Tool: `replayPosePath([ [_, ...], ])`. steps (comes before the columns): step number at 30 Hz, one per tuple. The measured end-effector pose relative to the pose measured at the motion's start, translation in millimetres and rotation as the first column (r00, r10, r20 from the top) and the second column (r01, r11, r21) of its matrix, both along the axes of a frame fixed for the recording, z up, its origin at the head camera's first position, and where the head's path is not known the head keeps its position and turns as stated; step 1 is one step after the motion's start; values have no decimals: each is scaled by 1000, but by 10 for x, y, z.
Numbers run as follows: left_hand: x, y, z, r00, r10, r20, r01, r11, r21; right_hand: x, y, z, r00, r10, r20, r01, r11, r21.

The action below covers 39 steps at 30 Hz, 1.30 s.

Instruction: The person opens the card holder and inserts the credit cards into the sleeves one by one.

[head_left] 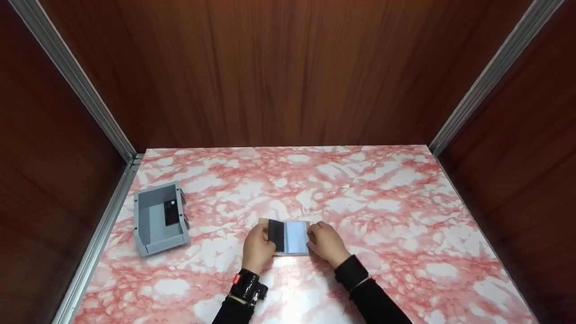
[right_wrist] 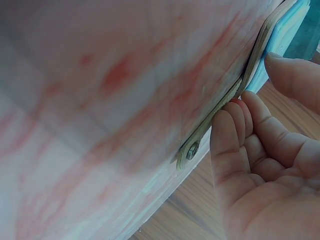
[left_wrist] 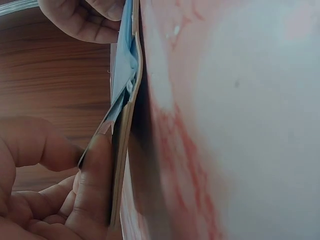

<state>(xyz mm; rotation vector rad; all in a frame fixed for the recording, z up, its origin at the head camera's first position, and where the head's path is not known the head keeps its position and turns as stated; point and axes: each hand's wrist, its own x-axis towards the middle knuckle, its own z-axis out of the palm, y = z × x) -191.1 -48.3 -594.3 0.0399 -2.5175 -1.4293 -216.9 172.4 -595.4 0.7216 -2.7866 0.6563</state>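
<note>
"Black sleeves [head_left: 380,303] come nearest the camera, with straps at both wrists. Where is the thing they reach for?"

"Just beyond, between the two hands: a small card holder [head_left: 285,237], spread flat with its tan cover underneath. Whether it rests fully on the marbled tabletop [head_left: 405,211] or is raised slightly, the views don't settle."

"What could go wrong from here?"

"Likely the black leaf [head_left: 276,236]. It is thin and lifted away from the cover, so a loose pinch could let it slip and flop back; a hard tug might crease it. The pale leaf [head_left: 296,237] already looks rumpled near the fold, and pulling unevenly from both sides could wrinkle it further or skid the holder."

"And the fingers?"

"On the left hand [head_left: 258,245], thumb and finger pinch the black leaf, nearly closed on it, one digit tucked between leaf and cover."

"The other?"

"The right hand [head_left: 327,243] has its fingers curled in at the holder's right edge, fingertips against the tan tab [right_wrist: 215,122] with the metal stud [right_wrist: 192,150], thumb at the pale leaf's edge, a small gap between. How firmly it presses cannot be told."
</note>
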Motion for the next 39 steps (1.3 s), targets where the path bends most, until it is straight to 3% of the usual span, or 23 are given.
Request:
replayPosePath([
  [10, -11, -21, 18, 998, -7, 55, 7, 1000, 9, 1, -9, 3, 1000, -6, 3, 6, 1000, 4],
  [32, -36, 141, -25, 997, -14, 73, 10, 999, 50, 9, -16, 14, 999, -33, 22, 33, 999, 14],
  [39, -46, 188, -57, 999, -23, 43, 23, 1000, 5, 4, -19, 12, 999, -37, 29, 36, 999, 2],
])
